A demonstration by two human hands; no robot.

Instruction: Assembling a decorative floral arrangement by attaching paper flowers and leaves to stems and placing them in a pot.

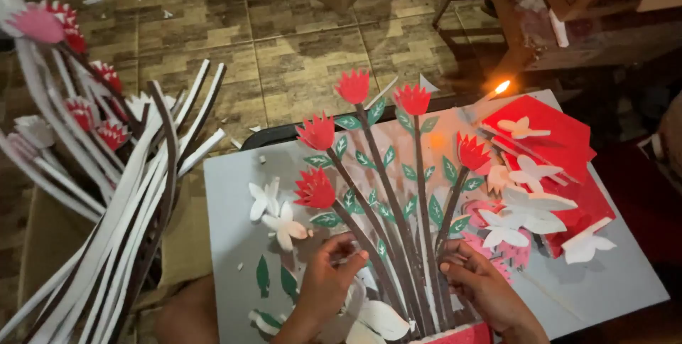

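Note:
A grey board (227, 195) lies in front of me with several dark foam stems (398, 216) fanned out on it. The stems carry red paper flowers (353, 86) and small green leaves (410, 172). My left hand (327, 280) rests near the base of the stems with its fingers pinched together, perhaps on a small piece I cannot make out. My right hand (483, 291) touches the right side of the stem bundle with its fingertips. White flower cutouts (284, 227) lie left of my left hand.
A bunch of long white and brown foam strips (121, 209) with red flower heads stands at the left. Red sheets (561, 152) with white cutouts (529, 209) lie at the right. A lit candle flame (501, 87) burns beyond the board. Tiled floor (298, 38) and furniture legs lie behind.

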